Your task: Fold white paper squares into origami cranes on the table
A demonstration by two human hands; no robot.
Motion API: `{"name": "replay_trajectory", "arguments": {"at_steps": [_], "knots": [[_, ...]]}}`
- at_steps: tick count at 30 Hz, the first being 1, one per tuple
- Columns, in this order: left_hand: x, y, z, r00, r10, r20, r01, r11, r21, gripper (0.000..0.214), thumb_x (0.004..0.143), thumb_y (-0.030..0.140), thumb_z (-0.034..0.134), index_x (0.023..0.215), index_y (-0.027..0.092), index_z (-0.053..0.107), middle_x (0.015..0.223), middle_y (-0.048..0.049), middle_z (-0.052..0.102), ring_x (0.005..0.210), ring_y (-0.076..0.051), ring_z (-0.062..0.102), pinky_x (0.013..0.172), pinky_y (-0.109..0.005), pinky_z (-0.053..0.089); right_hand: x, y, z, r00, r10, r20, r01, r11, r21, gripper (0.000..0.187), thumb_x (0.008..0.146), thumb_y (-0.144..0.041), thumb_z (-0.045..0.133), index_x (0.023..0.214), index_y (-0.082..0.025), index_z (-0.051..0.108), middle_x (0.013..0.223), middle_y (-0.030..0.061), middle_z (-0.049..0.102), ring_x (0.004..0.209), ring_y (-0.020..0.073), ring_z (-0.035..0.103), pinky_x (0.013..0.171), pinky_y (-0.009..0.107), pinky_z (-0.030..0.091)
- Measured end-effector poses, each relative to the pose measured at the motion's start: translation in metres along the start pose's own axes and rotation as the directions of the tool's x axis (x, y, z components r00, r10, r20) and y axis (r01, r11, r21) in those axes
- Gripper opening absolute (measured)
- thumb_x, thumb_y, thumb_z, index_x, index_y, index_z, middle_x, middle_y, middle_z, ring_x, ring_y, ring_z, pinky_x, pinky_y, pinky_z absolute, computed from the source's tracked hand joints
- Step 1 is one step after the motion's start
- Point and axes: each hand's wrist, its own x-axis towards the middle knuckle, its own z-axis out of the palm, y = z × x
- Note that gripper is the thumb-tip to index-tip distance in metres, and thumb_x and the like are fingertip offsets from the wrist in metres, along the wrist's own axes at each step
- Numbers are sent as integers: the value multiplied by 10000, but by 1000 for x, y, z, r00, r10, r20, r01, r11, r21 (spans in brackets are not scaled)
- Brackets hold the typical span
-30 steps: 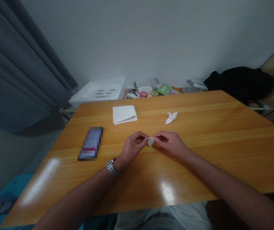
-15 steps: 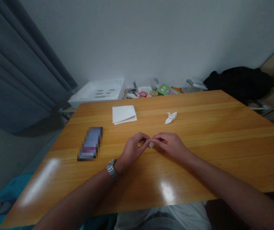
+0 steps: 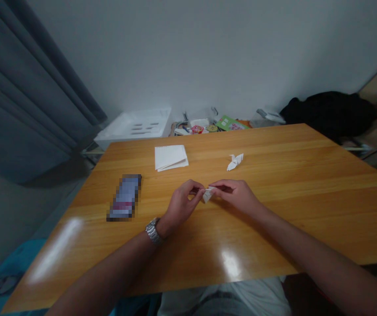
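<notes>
Between my two hands, above the middle of the table, is a small piece of folded white paper (image 3: 207,195). My left hand (image 3: 184,199), with a metal watch (image 3: 153,231) on its wrist, pinches the paper's left side between thumb and fingers. On the other side my right hand (image 3: 236,196) is closed on the paper's right edge. The fingertips cover part of the folds. Beyond my right hand lies a folded white paper bird (image 3: 235,162). A stack of white lined paper sheets (image 3: 170,157) rests farther back to the left.
A phone (image 3: 125,197), blurred out, lies on the wooden table (image 3: 274,162) at the left. Behind the back edge stand a white tray (image 3: 135,125) and some clutter with a green booklet (image 3: 230,123). A black cloth heap (image 3: 330,114) is at the back right.
My right fingers have shifted slightly along the paper, and more of its white pointed shape shows between the hands. Both hands still pinch it; the other things have stayed put.
</notes>
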Motion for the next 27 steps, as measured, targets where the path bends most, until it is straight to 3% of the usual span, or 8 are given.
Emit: {"name": "replay_trajectory", "arguments": {"at_steps": [4,13,19,27], "knots": [[0,0,0,1000,15,-12,-15,1000,13,153,972,321,599,914,186,643,891,-13,689,808,-126,669,760,-229,542,1,4,0,999,42,5,-42,996,73,318,851,-462,720,1015,-196,776,1008,86,788,864,238,741,782,342,574],[-1,0,0,999,42,-28,-42,999,23,115,948,280,623,896,179,644,870,-12,678,793,-124,656,747,-230,538,-2,-7,-2,998,-43,48,43,999,-11,245,910,-422,655,947,-225,796,946,60,795,837,223,731,790,337,558],[0,1,1,999,52,10,-52,996,79,174,940,360,644,928,189,672,869,-19,690,802,-144,651,727,-249,519,-3,-8,-2,996,-51,69,56,996,-71,224,930,-386,631,957,-237,796,954,43,796,845,217,731,790,331,550],[1,-1,0,998,59,-16,-58,997,57,113,935,290,654,890,189,676,855,-9,693,784,-129,650,726,-230,517,-2,-3,0,998,-34,53,35,999,-27,257,913,-412,641,1016,-229,789,1029,66,789,910,236,733,849,363,555]]}}
